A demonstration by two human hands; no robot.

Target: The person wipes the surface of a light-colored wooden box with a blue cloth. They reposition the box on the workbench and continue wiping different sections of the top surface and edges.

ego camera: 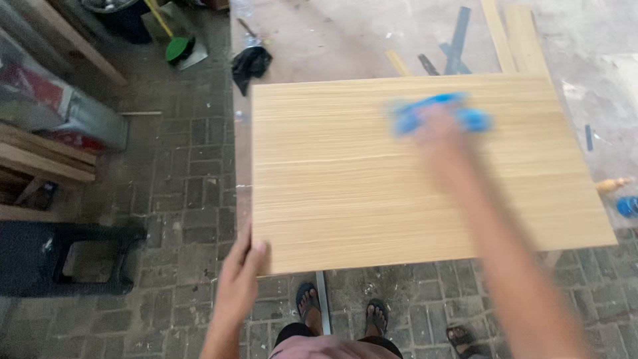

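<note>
A large light wood-grain board (345, 186) lies flat on a pale worktable (319, 33). My left hand (242, 262) grips the board's near left corner, thumb on top. Stretched out over the board's far right part, my right hand (438, 129) is blurred by motion and presses a blue cloth (472, 118) against the surface. Below the board's near edge I see my feet in sandals (342, 312) on the brick floor.
Wooden strips (515, 36) and grey strips lie on the table behind the board. A dark rag (250, 63) hangs at the table's far left corner. Left on the floor stand a black plastic stool (60, 256), stacked timber (40, 159) and a green broom (178, 46).
</note>
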